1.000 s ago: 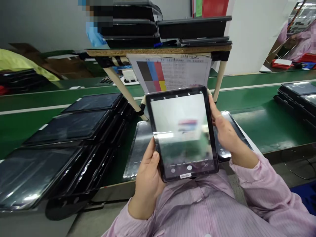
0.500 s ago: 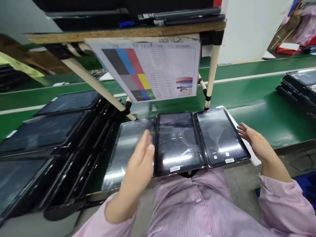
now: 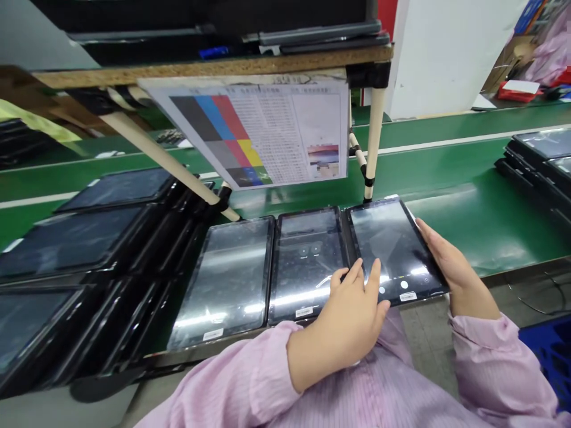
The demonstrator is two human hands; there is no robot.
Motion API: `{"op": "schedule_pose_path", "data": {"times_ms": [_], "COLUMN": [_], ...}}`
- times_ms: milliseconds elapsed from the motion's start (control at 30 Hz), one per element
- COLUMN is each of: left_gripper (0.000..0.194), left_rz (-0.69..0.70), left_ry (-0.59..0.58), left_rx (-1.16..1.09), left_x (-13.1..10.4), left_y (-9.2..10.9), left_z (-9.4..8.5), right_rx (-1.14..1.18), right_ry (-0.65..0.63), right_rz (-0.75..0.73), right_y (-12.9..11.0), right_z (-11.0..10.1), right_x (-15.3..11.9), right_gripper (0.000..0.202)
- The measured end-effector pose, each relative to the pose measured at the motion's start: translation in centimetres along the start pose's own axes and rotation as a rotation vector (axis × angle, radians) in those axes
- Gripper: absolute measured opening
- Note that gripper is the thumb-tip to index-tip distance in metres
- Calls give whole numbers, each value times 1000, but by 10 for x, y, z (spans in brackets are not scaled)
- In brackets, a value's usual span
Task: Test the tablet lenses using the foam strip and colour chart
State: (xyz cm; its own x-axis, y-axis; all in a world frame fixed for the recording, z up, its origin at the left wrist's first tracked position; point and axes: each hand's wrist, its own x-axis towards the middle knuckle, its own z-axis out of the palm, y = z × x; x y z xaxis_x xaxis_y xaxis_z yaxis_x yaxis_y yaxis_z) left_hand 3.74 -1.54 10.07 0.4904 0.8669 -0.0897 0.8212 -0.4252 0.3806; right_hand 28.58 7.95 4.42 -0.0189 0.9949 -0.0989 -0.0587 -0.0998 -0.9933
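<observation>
Three tablets with dark glossy screens lie side by side at the bench's front edge: a left tablet (image 3: 227,267), a middle tablet (image 3: 303,255) and a right tablet (image 3: 386,238). My right hand (image 3: 446,261) grips the right tablet along its right edge; some of its fingers are hidden. Over the gap between the middle and right tablets, my left hand (image 3: 352,309) is open with fingers spread, its fingertips at the right tablet's lower left part. White round icons show on that screen near the fingertips. Small white labels mark the tablets' lower edges.
Stacks of tablets (image 3: 98,232) stand at the left, and another stack (image 3: 539,154) at the far right of the green bench (image 3: 464,208). A shelf (image 3: 223,62) on pale pipe legs rises behind, with a colour-block chart sheet (image 3: 267,131) hanging from it. A blue crate (image 3: 546,351) sits low right.
My left hand has moved right, from above the left and middle tablets to the right tablet's lower left. My right hand has closed in on the right tablet's edge.
</observation>
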Motion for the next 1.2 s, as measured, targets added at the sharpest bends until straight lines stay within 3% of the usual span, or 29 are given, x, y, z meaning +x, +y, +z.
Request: {"op": "schedule_pose_path", "data": {"times_ms": [200, 333, 400, 500, 633, 767, 867, 1000, 1200], "left_gripper": [76, 78, 82, 92, 97, 113, 123, 131, 130], "left_rz": [-37, -17, -45, -102, -158, -254, -314, -341, -351], "left_ry": [12, 120, 242, 428, 775, 1007, 1097, 1143, 1166], "left_rx": [-486, -746, -949, -1162, -955, -641, -485, -358, -319], "left_x": [1, -6, -16, -38, -76, -100, -105, -106, -105], "left_y": [-2, -8, -14, -27, -48, -73, -86, -94, -97], "left_z": [-1, 6, 4, -9, -26, -18, -5, 4, 8], "right_rx": [-16, -142, -134, -30, 52, 144, 202, 210, 189], "right_ry": [152, 174, 205, 206, 84, -140, -297, -451, -408], "right_rz": [134, 0, -96, -294, -569, -457, -334, -179, -217], "right_y": [-33, -49, -58, -66, -62, -55, -55, -51, -46], "right_z": [-7, -6, 9, 55, 133, 184, 201, 207, 214], "right_x": [-33, -49, -59, -74, -68, -42, -30, -23, -17], "right_gripper": [80, 81, 79, 81, 80, 74, 76, 80, 78]}}
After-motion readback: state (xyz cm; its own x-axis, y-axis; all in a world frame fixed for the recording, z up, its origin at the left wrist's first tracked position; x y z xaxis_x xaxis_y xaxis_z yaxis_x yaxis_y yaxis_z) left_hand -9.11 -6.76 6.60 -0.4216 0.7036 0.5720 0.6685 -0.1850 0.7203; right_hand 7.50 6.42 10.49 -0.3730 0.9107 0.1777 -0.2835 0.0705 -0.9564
